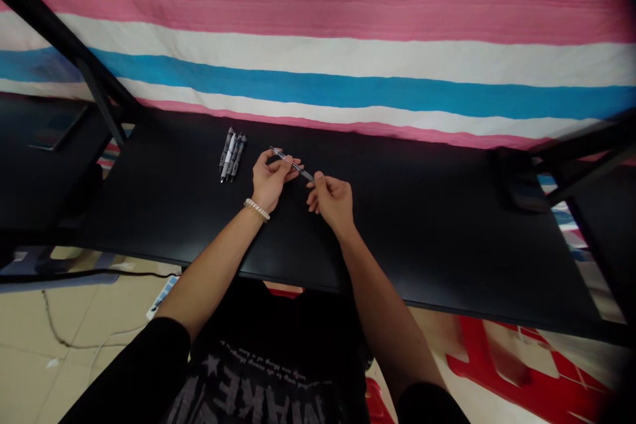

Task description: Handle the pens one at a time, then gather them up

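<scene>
Both of my hands hold one slim pen [294, 166] above the black table [427, 225]. It slants from upper left down to the right, with a clear barrel and a grey end. My left hand [271, 180], a white beaded bracelet on its wrist, pinches the pen's upper left part between thumb and fingers. My right hand [334, 201] grips its lower right end between thumb and curled forefinger. To the left of my left hand, several pens [232, 155] lie side by side on the tabletop, one with a whiter barrel than the others.
A striped pink, white and blue cloth [348, 66] hangs behind the table. Black metal frame bars [69, 40] stand at both ends. A dark object [524, 182] lies at the right end. Below are a red plastic stool [517, 364], a power strip [163, 297] and cables.
</scene>
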### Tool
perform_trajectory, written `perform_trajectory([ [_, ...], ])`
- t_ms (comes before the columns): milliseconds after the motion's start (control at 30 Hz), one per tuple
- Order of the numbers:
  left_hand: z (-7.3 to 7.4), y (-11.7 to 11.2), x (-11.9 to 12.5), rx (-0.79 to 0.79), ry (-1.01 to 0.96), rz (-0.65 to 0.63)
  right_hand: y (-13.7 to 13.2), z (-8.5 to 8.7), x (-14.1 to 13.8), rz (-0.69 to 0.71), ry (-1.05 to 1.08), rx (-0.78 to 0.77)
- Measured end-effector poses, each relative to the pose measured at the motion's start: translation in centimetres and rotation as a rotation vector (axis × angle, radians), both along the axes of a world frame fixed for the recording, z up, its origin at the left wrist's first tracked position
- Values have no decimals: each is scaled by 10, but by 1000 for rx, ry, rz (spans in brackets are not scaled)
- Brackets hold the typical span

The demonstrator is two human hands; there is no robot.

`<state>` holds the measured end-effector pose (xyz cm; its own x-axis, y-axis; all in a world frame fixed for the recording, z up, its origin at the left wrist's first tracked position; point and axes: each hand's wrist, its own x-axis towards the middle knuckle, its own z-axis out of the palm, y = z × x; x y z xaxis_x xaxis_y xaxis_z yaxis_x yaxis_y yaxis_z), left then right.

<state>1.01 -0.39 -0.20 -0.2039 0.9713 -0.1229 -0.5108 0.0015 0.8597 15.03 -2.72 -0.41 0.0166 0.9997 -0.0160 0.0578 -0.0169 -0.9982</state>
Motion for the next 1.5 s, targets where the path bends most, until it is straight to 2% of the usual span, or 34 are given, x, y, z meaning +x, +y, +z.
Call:
perform_trajectory([
  [300, 2, -2, 2, -2, 35, -38, -1, 2, 2, 44, 35, 13],
  [433, 2, -3, 1, -21, 46, -46, -1, 4, 4, 141, 1, -31],
  [567, 6, -4, 1, 7, -10, -62, -1, 0, 2, 122, 26, 31],
  [667, 15, -4, -1, -4, -108, -111, -3, -5, -2, 140, -68, 81],
  [833, 30, -5, -12, -135, -453, -189, -5, -4, -5, 149, -212, 281],
  [933, 34, -5, -22, -182, -542, -187, -2, -1, -4, 109, -60, 220],
  [1033, 36, -6, -29, -199, -528, -204, 3, 1, 0, 80, 174, 76],
  [1100, 38, -7, -30, -195, -507, -200, 4, 3, 1, 74, 248, 33],
  [1500, 41, -8, -27, -232, -487, -237, 2, 5, 2, 127, 361, 89],
])
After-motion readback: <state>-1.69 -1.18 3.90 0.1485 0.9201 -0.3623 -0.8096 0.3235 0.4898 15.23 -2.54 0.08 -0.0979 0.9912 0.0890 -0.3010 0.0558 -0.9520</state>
